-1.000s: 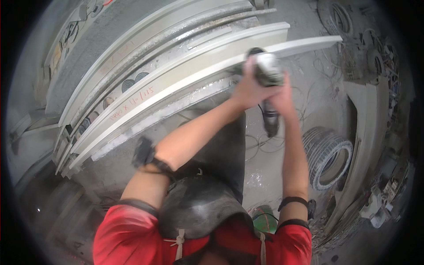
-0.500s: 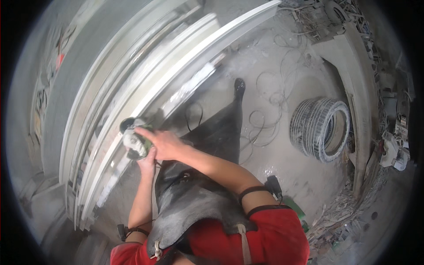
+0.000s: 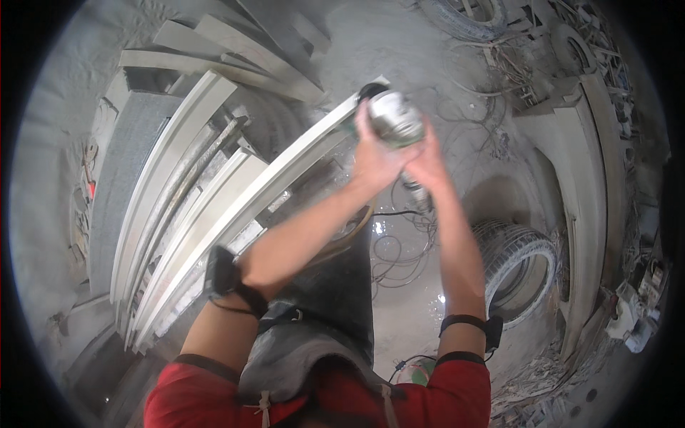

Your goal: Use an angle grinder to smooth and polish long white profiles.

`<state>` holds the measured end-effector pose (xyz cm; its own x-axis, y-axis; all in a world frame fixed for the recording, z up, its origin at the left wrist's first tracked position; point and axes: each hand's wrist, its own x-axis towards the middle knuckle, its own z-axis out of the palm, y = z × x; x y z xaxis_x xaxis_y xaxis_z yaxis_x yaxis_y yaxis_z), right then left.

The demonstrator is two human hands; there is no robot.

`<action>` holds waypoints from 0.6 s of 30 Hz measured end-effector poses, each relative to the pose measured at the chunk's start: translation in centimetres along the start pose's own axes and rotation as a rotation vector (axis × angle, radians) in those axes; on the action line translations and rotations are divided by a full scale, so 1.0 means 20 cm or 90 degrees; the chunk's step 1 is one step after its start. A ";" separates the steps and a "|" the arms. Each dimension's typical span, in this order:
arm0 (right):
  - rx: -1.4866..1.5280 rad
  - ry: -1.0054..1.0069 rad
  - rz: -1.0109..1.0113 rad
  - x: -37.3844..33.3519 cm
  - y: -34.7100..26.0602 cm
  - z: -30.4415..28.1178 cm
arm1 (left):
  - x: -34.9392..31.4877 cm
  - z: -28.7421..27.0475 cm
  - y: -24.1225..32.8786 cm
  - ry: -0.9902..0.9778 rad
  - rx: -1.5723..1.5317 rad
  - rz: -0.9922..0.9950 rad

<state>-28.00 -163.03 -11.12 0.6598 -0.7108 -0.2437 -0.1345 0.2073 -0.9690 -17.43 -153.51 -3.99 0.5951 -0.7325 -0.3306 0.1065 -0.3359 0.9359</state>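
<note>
A hand-held power grinder, with a rounded silver-white body and a black round head, is gripped in both my hands. My left hand wraps its near left side, with fingers up along the body. My right hand closes round its right side and rear, where a metallic end piece hangs below the palm. The black head is at the far end of a long pale moulded strip. Motion blur hides whether it touches the strip. A dark hose runs below the tool.
More long strips and a grey slab lie at the left, with flat offcuts beyond. A dusty tyre lies at the right, beside a long curved piece. Loose hose loops cross the wet floor. Rubble lines the right edge.
Both hands have carried the grinder from the strip's near left part to its far right end. My arms now reach farther forward, and the view has shifted.
</note>
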 end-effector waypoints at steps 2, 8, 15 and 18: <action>-0.103 0.029 0.041 0.06 -0.33 -0.02 | 0.16 0.06 0.11 -0.013 0.092 -0.046; -0.120 0.010 0.007 -0.01 -0.31 0.03 | 0.06 -0.01 0.12 -0.061 0.009 -0.068; -0.190 -0.185 -0.032 -0.53 -0.24 0.62 | -0.63 -0.52 -0.22 0.122 -0.114 -0.004; -0.273 -0.295 -0.043 -0.66 -0.37 0.91 | -0.88 -0.79 -0.32 0.158 -0.173 -0.030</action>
<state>-22.23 -142.87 0.11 0.9157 -0.3286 -0.2313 -0.3021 -0.1835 -0.9354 -15.97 -129.02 -2.17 0.7558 -0.5431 -0.3658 0.3261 -0.1723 0.9295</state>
